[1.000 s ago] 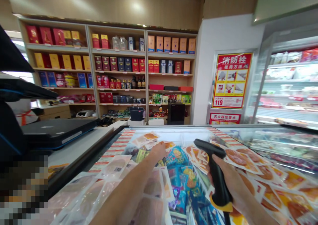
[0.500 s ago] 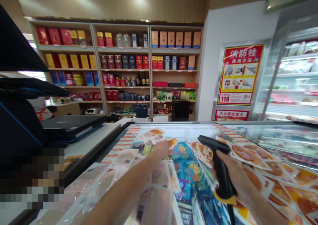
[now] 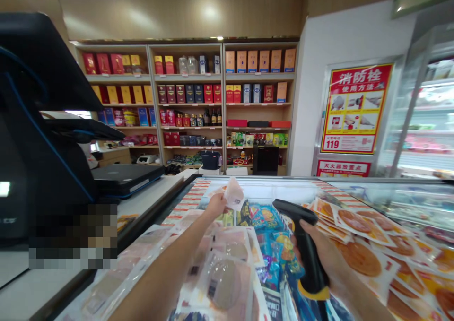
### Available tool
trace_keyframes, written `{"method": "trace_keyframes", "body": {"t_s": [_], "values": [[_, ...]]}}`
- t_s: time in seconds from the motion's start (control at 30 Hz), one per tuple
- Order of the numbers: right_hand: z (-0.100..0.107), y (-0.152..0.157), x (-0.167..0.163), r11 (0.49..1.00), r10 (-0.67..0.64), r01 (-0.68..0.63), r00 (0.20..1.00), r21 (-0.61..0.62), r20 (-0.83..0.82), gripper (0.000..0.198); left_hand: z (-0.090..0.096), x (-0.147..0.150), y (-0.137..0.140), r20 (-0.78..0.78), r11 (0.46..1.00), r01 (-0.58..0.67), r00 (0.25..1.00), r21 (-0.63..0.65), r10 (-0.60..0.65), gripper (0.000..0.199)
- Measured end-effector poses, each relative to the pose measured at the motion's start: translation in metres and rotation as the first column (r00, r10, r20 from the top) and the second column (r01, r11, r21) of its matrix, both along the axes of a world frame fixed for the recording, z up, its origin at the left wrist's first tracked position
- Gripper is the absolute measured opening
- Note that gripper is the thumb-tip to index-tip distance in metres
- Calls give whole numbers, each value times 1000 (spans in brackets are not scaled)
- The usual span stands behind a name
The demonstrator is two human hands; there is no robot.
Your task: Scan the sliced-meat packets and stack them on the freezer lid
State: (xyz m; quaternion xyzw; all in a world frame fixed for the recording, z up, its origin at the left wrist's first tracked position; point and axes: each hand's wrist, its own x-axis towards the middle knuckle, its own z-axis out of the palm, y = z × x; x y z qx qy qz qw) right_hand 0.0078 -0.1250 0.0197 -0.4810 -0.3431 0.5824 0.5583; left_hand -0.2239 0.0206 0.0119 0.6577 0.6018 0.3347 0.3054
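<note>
My left hand (image 3: 217, 204) is closed on the edge of a flat, clear food packet (image 3: 234, 194), which it holds up at the far end of the chest freezer. A white label with a barcode shows on the packet. My right hand (image 3: 317, 247) is wrapped around the handle of a black barcode scanner (image 3: 308, 245) with a yellow base, its head pointing up and left. Under my left arm lie flat clear packets (image 3: 223, 278) with barcode labels. Blue snack bags (image 3: 271, 245) fill the middle, and packets picturing round orange-brown patties (image 3: 358, 259) spread under my right arm.
The freezer's dark rim (image 3: 142, 224) runs along the left, beside a white counter bearing a black monitor stand (image 3: 46, 146) and a black flat device (image 3: 127, 175). Behind stand shelves (image 3: 187, 77) of boxes and bottles. A red sign (image 3: 356, 108) hangs on the right wall.
My left hand has lifted a packet, now upright with its label showing. The scanner in my right hand has shifted slightly left. The view has swung a little to the left.
</note>
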Motion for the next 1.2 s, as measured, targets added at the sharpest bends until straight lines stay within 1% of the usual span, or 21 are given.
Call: {"method": "trace_keyframes", "body": {"t_s": [0.03, 0.07, 0.17, 0.27, 0.4, 0.5, 0.6, 0.83, 1.07, 1.2], "values": [[-1, -1, -3, 999, 36, -36, 999, -5, 9, 32, 2, -4, -4, 118, 1000, 0, 993, -30, 4, 26], [-2, -3, -7, 998, 66, -66, 998, -10, 15, 34, 3, -7, -9, 204, 999, 8, 979, -48, 2, 25], [-4, -9, -17, 993, 122, -122, 993, -5, 5, 36, 3, -7, -26, 372, 997, 25, 928, -68, 2, 31], [-4, -14, -24, 992, 128, -127, 992, 18, -19, 34, 4, -6, -40, 499, 996, 31, 867, -83, 14, 31], [-4, -17, -28, 987, 155, -156, 987, 39, 31, 35, 7, -12, -50, 592, 996, 9, 805, -92, 47, 29], [-5, -18, -27, 984, 175, -177, 982, 34, 70, 38, 9, -17, -54, 621, 995, -8, 781, -101, 69, 29], [-6, -19, -27, 983, 176, -179, 982, 42, 68, 37, 8, -20, -57, 636, 994, -18, 767, -108, 83, 28], [1, -22, -28, 980, 194, -196, 979, 29, 63, 34, 4, -28, -66, 641, 993, 2, 764, -121, 76, 25], [-5, -18, -26, 988, 153, -154, 987, 25, 45, 34, 8, -39, -75, 622, 992, -13, 778, -126, 89, 27], [-6, -14, -23, 992, 125, -127, 991, 27, 49, 33, 10, -50, -89, 571, 989, 8, 818, -145, 77, 26]]}}
